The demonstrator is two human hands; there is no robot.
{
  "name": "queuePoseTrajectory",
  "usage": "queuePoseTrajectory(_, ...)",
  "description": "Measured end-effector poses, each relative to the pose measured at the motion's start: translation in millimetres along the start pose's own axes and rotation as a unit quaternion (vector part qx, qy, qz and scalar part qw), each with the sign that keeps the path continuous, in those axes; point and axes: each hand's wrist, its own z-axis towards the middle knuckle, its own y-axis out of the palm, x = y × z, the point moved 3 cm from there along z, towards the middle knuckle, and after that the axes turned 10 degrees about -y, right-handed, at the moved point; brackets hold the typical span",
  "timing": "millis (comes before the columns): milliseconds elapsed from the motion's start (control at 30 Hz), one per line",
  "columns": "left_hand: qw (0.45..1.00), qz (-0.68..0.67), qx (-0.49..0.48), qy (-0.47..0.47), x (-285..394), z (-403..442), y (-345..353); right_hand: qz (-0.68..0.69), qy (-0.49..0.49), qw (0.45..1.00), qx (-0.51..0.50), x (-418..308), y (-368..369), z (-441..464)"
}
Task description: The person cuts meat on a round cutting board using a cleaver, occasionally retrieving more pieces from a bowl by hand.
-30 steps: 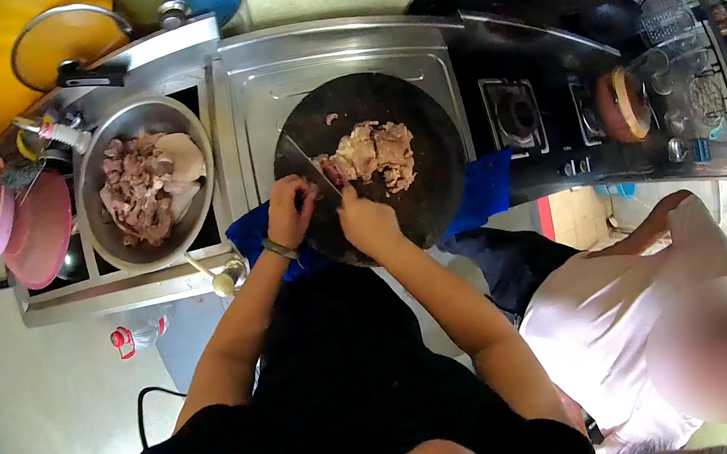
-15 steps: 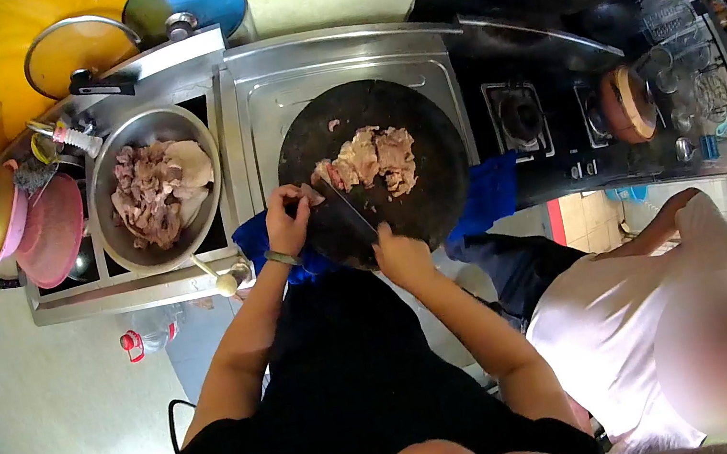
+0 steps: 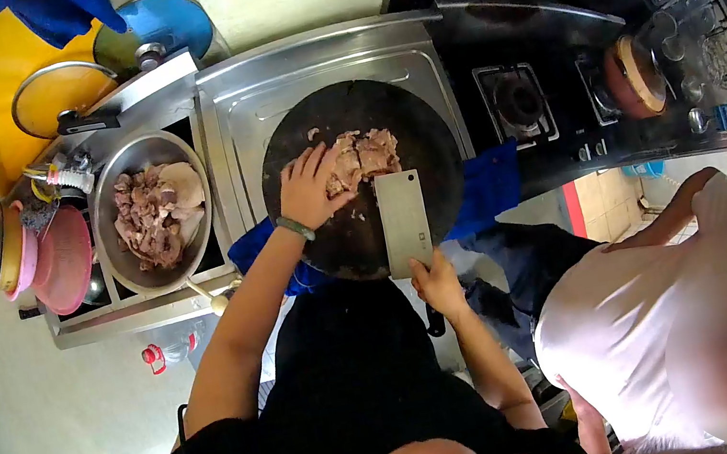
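Chopped meat [image 3: 363,157] lies in a low heap on a round, dark chopping board [image 3: 420,115]. My left hand [image 3: 308,190], fingers stretched out, rests against the left side of the heap. In my right hand [image 3: 438,284] is a cleaver [image 3: 405,224], gripped where its black handle meets the blade. The broad side of the blade faces up, over the near right part of the board, and its far end is beside the meat. A few small scraps of meat lie loose on the board.
Left of the board, a metal bowl [image 3: 111,164] holds more meat pieces [image 3: 155,215]. Pink baskets [image 3: 64,265] stand beyond it. Gas burners [image 3: 520,102] and a brown clay pot [image 3: 634,77] are to the right. A person in a light shirt [image 3: 637,315] is close on my right.
My left hand has gone from pinching a piece at the board's left to lying spread against the heap. My right hand has drawn the cleaver back rightward and turned its broad side up.
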Motion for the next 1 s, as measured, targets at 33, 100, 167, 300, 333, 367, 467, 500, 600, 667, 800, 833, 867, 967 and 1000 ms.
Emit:
queuePoseTrajectory(33,1.000,0.018,-0.009,0.009,3,0,3,0.025,-0.005,1.000,-0.004,0,-3,-3)
queuePoseTrajectory(100,1.000,0.012,0.021,-0.002,2,-8,4,0.049,-0.013,0.999,-0.004,-2,-2,-3)
queuePoseTrajectory(167,0.999,0.014,0.037,-0.028,-6,-25,10,0.040,-0.014,0.999,0.009,-3,-3,-5)
queuePoseTrajectory(300,0.987,-0.054,0.131,-0.078,-7,-39,-2,0.058,0.011,0.998,0.009,1,-6,-5)
queuePoseTrajectory(333,0.987,-0.060,0.129,-0.072,-5,-41,-1,0.049,0.011,0.999,0.010,-1,-9,-6)
queuePoseTrajectory(367,0.987,-0.064,0.129,-0.067,-4,-42,0,0.040,0.010,0.999,0.008,-3,-10,-5)
queuePoseTrajectory(467,0.982,-0.096,0.110,-0.118,1,-47,-8,0.073,0.006,0.997,-0.002,24,-7,3)
queuePoseTrajectory(500,0.978,-0.115,0.101,-0.138,0,-43,-8,0.054,-0.001,0.999,-0.001,27,-4,8)
queuePoseTrajectory(600,0.979,-0.118,0.128,-0.110,0,-51,2,0.028,-0.001,0.999,0.015,20,-6,9)
queuePoseTrajectory(667,0.985,-0.094,0.142,-0.040,3,-55,-6,0.068,0.014,0.998,0.009,-9,-1,-1)
queuePoseTrajectory(800,0.977,-0.158,0.132,-0.062,12,-56,-13,0.109,0.001,0.994,0.014,-5,3,-1)
queuePoseTrajectory(833,0.966,-0.203,0.112,-0.117,14,-55,-14,0.107,0.004,0.994,0.012,-10,3,-2)
queuePoseTrajectory(867,0.928,-0.291,0.151,-0.176,8,-48,-6,0.106,0.005,0.994,0.015,-17,4,1)
queuePoseTrajectory(967,0.695,-0.606,0.195,-0.334,-17,-47,19,0.124,-0.011,0.992,0.014,-33,9,-5)
queuePoseTrajectory(1000,0.548,-0.730,0.171,-0.372,-29,-44,20,0.115,-0.008,0.993,0.020,-31,10,-10)
